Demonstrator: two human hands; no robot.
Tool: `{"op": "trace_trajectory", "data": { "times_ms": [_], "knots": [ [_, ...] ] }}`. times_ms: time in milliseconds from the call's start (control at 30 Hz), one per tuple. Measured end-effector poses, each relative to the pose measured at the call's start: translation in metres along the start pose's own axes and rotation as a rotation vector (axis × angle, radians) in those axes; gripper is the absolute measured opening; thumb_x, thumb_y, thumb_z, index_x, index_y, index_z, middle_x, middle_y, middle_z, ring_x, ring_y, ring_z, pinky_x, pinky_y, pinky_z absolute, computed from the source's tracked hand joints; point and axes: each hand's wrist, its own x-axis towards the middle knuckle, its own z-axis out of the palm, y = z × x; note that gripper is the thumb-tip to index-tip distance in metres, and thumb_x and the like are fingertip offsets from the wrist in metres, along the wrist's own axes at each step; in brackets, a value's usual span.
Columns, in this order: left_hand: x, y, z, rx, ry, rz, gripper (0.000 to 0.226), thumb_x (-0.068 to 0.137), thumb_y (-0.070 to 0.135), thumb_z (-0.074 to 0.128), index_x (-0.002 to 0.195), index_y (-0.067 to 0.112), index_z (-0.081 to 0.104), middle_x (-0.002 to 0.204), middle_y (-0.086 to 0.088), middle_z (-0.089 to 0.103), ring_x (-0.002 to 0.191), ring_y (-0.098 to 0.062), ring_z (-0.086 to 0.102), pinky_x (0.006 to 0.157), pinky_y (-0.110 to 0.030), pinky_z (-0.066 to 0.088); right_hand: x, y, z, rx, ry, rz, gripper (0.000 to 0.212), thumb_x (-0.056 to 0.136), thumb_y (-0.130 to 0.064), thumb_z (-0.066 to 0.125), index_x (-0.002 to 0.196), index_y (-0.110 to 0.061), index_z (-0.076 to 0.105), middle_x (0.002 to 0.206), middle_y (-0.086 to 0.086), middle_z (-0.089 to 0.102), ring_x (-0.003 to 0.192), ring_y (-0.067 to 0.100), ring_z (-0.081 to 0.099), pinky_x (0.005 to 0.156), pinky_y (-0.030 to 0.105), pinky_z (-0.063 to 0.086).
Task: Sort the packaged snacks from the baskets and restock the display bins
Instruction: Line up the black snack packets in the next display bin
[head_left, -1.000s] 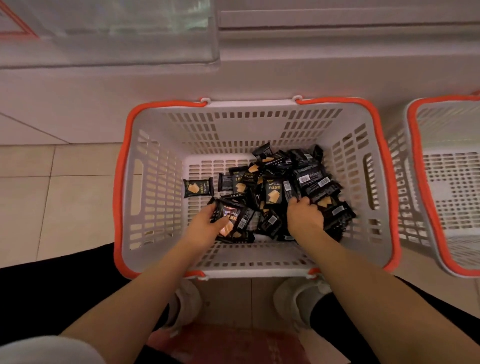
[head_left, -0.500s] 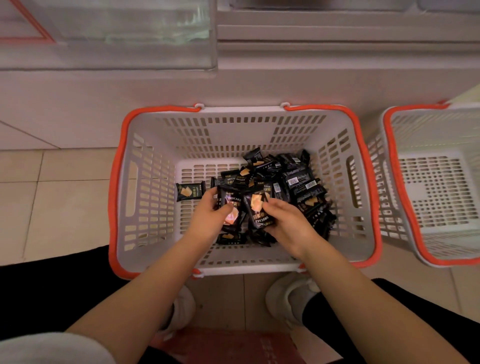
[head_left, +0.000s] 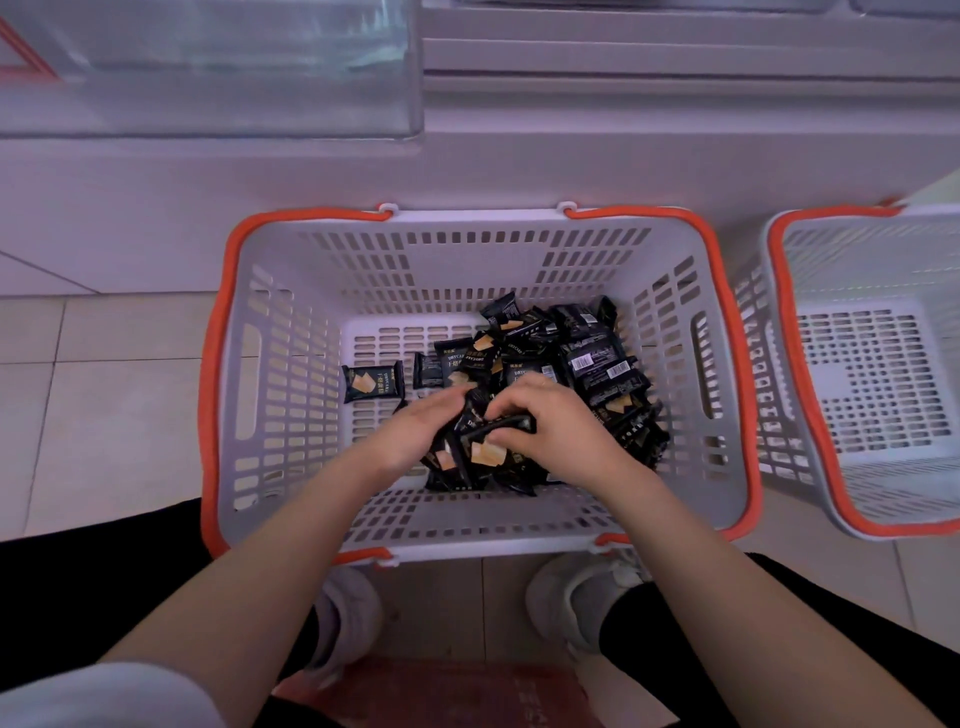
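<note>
Black snack packets (head_left: 480, 441) were pinched in both grips, left hand (head_left: 415, 428) and right hand (head_left: 550, 421), inside the basket (head_left: 291, 364).

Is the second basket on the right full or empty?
Empty, as far as the frame shows. The right-hand basket shows only its bare perforated floor and walls; its right part is cut off. The black snack packets all lie in the middle basket.
</note>
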Motion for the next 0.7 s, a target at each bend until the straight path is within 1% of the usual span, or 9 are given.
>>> {"op": "trace_trajectory", "data": {
  "times_ms": [67,100,167,233,333,433,533,600,700],
  "knots": [
    [0.004,-0.005,0.004,0.057,-0.069,-0.028,0.055,0.088,0.06,0.035,0.136,0.035,0.04,0.137,0.014,0.041,0.129,-0.005,0.035,0.109,-0.026,0.025,0.006,0.001,0.004,-0.025,0.018,0.001,0.024,0.078,-0.021,0.074,0.098,-0.015,0.063,0.096,-0.005,0.05,0.09,0.008,0.05,0.077,0.011,0.035],
    [0.005,-0.007,0.006,0.121,-0.114,-0.035,0.065,0.082,0.063,0.039,0.139,0.032,0.038,0.137,0.014,0.041,0.129,-0.005,0.035,0.109,-0.025,0.027,0.007,0.003,0.006,-0.052,0.015,0.0,0.026,0.078,-0.022,0.073,0.099,-0.015,0.06,0.099,-0.005,0.05,0.093,0.009,0.05,0.08,0.015,0.036],
    [0.009,-0.008,0.011,0.172,-0.172,-0.028,0.05,0.085,0.051,0.05,0.131,0.033,0.044,0.126,0.017,0.051,0.118,-0.002,0.048,0.094,-0.011,0.038,0.007,0.011,0.007,-0.119,-0.002,0.007,0.031,0.081,-0.025,0.07,0.106,-0.014,0.056,0.106,-0.004,0.048,0.099,0.01,0.048,0.083,0.02,0.037],
    [0.015,-0.008,0.014,0.147,-0.183,-0.037,0.035,0.088,0.035,0.059,0.122,0.03,0.051,0.113,0.013,0.062,0.102,-0.001,0.058,0.079,-0.008,0.045,0.006,0.024,0.002,-0.11,0.03,0.07,0.033,0.087,-0.033,0.061,0.113,-0.015,0.054,0.109,-0.004,0.047,0.098,0.009,0.045,0.083,0.023,0.037],
    [0.022,-0.014,0.012,0.091,-0.146,-0.105,0.042,0.088,0.032,0.06,0.128,0.02,0.051,0.117,0.004,0.063,0.108,-0.013,0.06,0.086,-0.017,0.049,-0.002,0.058,-0.018,-0.254,0.091,0.209,0.032,0.095,-0.035,0.048,0.113,-0.011,0.056,0.111,0.006,0.057,0.099,0.02,0.052,0.081,0.031,0.042],
    [0.029,-0.021,0.011,0.187,-0.011,-0.171,0.051,0.087,0.041,0.06,0.131,0.018,0.048,0.124,0.003,0.058,0.115,-0.018,0.054,0.1,-0.034,0.042,-0.015,0.092,-0.037,-0.76,-0.171,0.262,0.041,0.091,-0.04,0.052,0.123,-0.014,0.05,0.125,0.009,0.052,0.116,0.027,0.047,0.093,0.037,0.04],
    [0.032,-0.024,0.01,0.129,0.152,-0.196,0.022,0.086,0.037,0.063,0.104,0.024,0.06,0.102,0.003,0.065,0.093,-0.015,0.062,0.077,-0.026,0.047,-0.026,0.11,-0.046,-1.001,-0.459,0.181,0.059,0.083,-0.046,0.061,0.134,-0.02,0.044,0.142,0.006,0.036,0.128,0.025,0.035,0.105,0.039,0.031],
    [0.031,-0.024,0.009,0.059,0.183,-0.242,0.023,0.085,0.035,0.064,0.103,0.021,0.062,0.096,0.002,0.066,0.086,-0.015,0.062,0.072,-0.027,0.049,-0.028,0.115,-0.052,-1.064,-0.486,0.108,0.058,0.085,-0.034,0.061,0.138,-0.024,0.04,0.147,0.005,0.029,0.131,0.025,0.032,0.106,0.039,0.029],
    [0.026,-0.021,0.008,0.033,0.188,-0.287,0.04,0.084,0.036,0.065,0.117,0.016,0.057,0.105,-0.001,0.063,0.092,-0.016,0.059,0.074,-0.03,0.046,-0.022,0.113,-0.055,-1.095,-0.446,0.083,0.047,0.09,-0.01,0.05,0.136,-0.02,0.043,0.142,0.007,0.037,0.125,0.027,0.038,0.102,0.04,0.037]
  ]
}}
